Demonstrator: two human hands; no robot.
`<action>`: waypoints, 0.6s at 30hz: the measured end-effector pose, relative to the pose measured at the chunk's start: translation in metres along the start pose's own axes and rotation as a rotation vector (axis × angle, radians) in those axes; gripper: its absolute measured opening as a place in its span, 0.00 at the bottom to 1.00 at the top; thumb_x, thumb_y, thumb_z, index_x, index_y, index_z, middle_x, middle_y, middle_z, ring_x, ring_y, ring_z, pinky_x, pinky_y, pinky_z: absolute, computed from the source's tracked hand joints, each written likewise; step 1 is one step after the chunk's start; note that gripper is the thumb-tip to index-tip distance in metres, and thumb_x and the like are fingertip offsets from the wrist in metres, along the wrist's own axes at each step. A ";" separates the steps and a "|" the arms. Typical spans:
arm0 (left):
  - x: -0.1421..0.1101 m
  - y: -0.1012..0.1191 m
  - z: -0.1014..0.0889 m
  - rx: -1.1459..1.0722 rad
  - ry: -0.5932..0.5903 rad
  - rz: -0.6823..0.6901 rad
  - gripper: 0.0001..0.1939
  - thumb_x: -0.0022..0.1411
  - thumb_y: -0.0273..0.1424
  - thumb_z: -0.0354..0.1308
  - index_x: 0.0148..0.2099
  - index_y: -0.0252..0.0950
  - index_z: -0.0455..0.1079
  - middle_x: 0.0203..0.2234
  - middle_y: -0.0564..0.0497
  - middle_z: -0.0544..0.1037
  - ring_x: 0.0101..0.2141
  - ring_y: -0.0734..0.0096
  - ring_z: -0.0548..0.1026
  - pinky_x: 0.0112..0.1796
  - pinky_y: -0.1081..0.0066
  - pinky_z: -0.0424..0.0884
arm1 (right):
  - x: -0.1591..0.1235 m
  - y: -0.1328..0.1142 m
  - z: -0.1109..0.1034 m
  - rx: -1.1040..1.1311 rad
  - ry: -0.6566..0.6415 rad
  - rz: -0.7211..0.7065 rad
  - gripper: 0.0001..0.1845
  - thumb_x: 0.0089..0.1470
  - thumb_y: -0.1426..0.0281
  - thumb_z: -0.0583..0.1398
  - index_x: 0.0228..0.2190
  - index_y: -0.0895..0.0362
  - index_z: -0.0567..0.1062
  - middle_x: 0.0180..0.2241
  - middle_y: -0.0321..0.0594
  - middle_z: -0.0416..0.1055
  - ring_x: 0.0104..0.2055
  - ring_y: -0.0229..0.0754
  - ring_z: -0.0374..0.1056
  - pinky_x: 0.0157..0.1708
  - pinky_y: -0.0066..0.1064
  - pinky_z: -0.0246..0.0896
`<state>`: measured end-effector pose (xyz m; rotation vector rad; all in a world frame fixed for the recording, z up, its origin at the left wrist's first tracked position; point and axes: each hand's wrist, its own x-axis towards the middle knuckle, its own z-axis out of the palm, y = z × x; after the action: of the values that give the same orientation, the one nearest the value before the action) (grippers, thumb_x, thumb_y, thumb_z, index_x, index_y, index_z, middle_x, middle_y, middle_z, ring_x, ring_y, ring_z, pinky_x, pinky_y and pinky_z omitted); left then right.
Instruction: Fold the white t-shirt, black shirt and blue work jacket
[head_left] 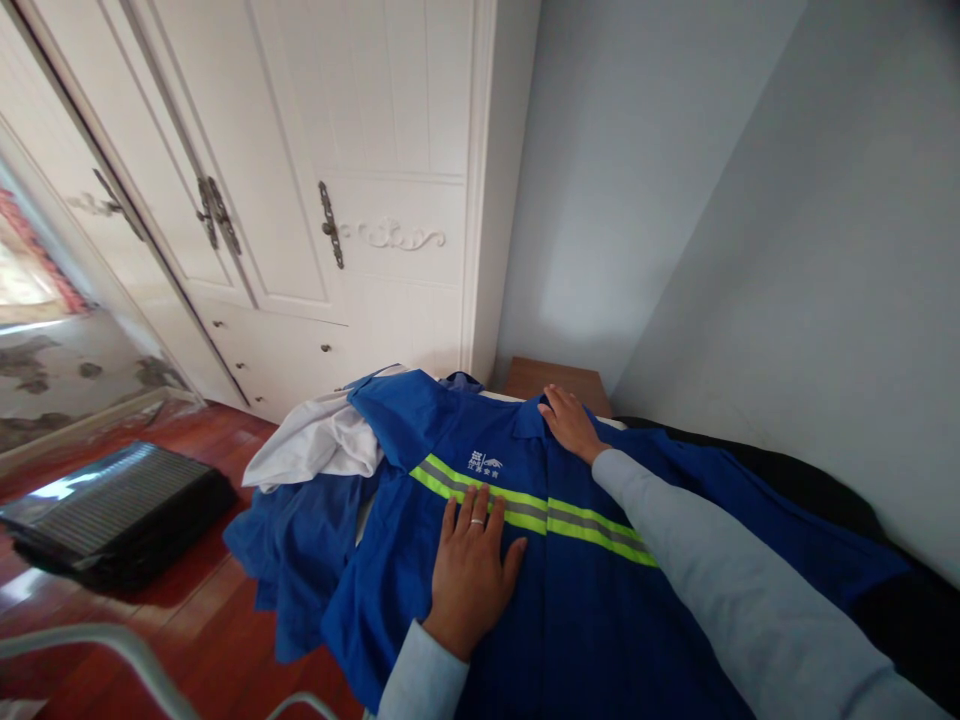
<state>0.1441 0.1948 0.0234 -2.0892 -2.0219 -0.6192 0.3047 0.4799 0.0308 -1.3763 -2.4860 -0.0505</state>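
Note:
A blue work jacket (517, 610) lies spread out with its front facing up. Across its chest runs a yellow-green and grey reflective stripe (592, 530), and a white printed logo (485, 464) sits above it. My left hand (474, 570) rests flat on the chest, its fingers stretched over the stripe below the logo. At the collar (529, 420) is my right hand (571, 424), palm down with the fingers extended and touching the fabric. Whether those fingertips pinch any cloth is hard to see; they look outstretched. The jacket's lower part runs out of view.
White cloth (319, 445) and other blue clothing (300, 550) hang beside the jacket on the left. A white wardrobe (397, 110) stands behind, with a small wooden stand (555, 378) near the wall. A black, plastic-wrapped case (120, 510) lies on the red wooden floor (217, 625).

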 end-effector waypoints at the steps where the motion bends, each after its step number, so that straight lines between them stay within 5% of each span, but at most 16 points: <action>1: 0.000 0.000 0.000 -0.002 0.002 0.000 0.27 0.70 0.44 0.50 0.64 0.36 0.66 0.63 0.40 0.68 0.65 0.49 0.63 0.63 0.44 0.62 | 0.000 -0.006 0.000 0.015 -0.009 -0.076 0.36 0.69 0.55 0.38 0.68 0.62 0.56 0.71 0.51 0.48 0.73 0.48 0.42 0.71 0.46 0.35; 3: 0.000 0.000 0.001 -0.007 0.006 -0.010 0.27 0.70 0.45 0.50 0.64 0.37 0.67 0.63 0.41 0.68 0.65 0.50 0.63 0.63 0.45 0.62 | 0.001 -0.018 0.001 0.042 -0.097 -0.171 0.36 0.69 0.53 0.38 0.68 0.59 0.57 0.71 0.48 0.47 0.73 0.48 0.40 0.71 0.47 0.35; 7: 0.000 0.000 0.002 0.003 0.012 -0.010 0.27 0.70 0.44 0.49 0.64 0.36 0.67 0.63 0.41 0.69 0.65 0.50 0.64 0.63 0.45 0.62 | 0.004 -0.030 0.006 0.050 -0.275 -0.122 0.37 0.69 0.51 0.38 0.67 0.59 0.58 0.71 0.49 0.46 0.74 0.52 0.39 0.69 0.52 0.39; 18: 0.000 0.000 0.005 0.001 0.034 -0.008 0.26 0.70 0.44 0.50 0.63 0.36 0.67 0.62 0.40 0.69 0.64 0.49 0.64 0.62 0.44 0.62 | -0.006 -0.044 -0.008 0.013 -0.292 -0.067 0.38 0.68 0.50 0.39 0.68 0.60 0.56 0.72 0.52 0.43 0.74 0.56 0.37 0.69 0.56 0.38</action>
<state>0.1445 0.1966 0.0191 -2.0566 -2.0131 -0.6500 0.2731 0.4504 0.0417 -1.3812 -2.7632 0.1633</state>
